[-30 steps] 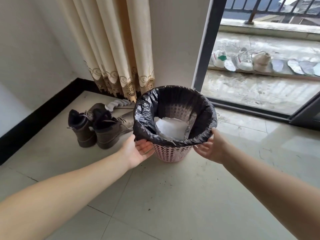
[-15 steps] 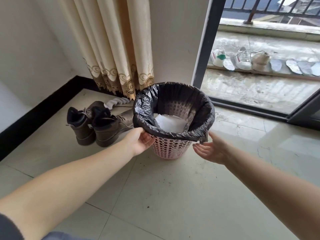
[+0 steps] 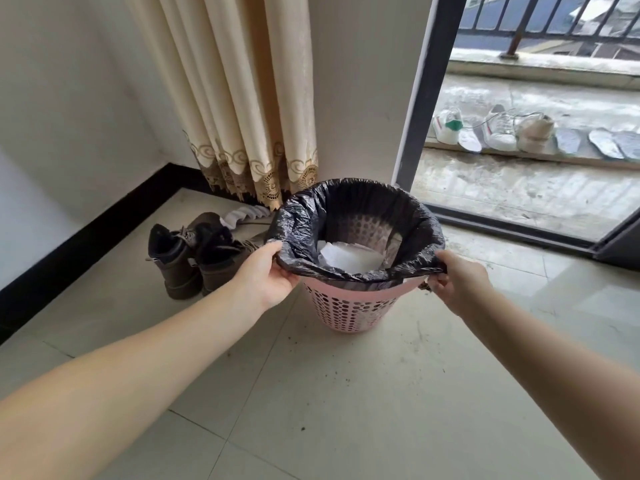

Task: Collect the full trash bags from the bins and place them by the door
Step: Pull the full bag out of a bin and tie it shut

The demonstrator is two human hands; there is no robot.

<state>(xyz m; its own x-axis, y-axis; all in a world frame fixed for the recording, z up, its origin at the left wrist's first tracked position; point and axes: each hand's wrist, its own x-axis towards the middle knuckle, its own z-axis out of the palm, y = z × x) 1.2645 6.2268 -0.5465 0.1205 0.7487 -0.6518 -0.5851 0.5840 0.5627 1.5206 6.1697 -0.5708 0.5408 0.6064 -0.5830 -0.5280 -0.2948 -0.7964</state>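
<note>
Bare floor (image 3: 346, 393) in front of pink bin (image 3: 349, 310): open approach. Left side crowded by boots (image 3: 194, 261), just beside bin. Curtain (image 3: 242, 98) and wall (image 3: 360, 81) close behind; door frame (image 3: 420, 98) at back right.

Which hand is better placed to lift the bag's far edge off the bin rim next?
Left, marginally: the left hand grips the black bag further round the pink bin than the right hand.
</note>
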